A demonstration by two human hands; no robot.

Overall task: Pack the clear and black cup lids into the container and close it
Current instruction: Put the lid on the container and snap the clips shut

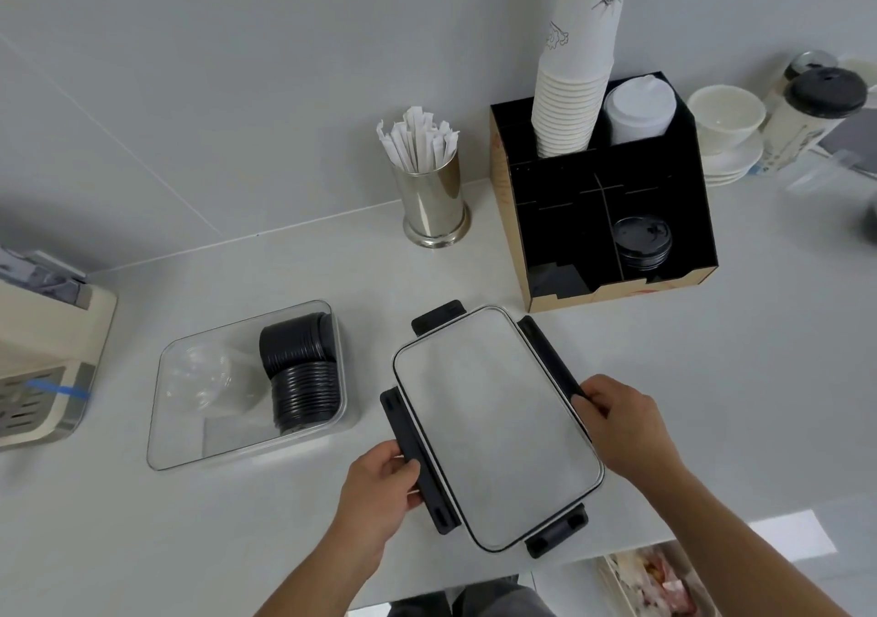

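- Both hands are on the container lid point(493, 426), a clear rectangular panel with four black latch flaps hanging off its edges, held over the white counter point(759, 355) to the right of the container.
- The left hand point(379, 488) pinches the long black flap on the lid's left edge, thumb on top, fingers curled underneath.
- The right hand point(621, 426) clamps the long flap on the opposite edge, fingers folded over it, thumb tip pressed on the black strip.
- The open clear container point(190, 445) sits well to the left, uncovered.
- Inside it, a stack of black cup lids point(303, 379) lies along the right wall, bent in the middle so the upper half leans over.
- The clear cup lids point(204, 379) rest in the left half, faint and hard to count.
- Behind, a black organizer box point(683, 199) holds a few more black lids point(643, 241) in its front right compartment, a tall stack of paper cups point(574, 94) and white lids point(638, 111) at the back.
- A shiny metal cup of wrapped straws point(429, 189) stands left of the organizer.
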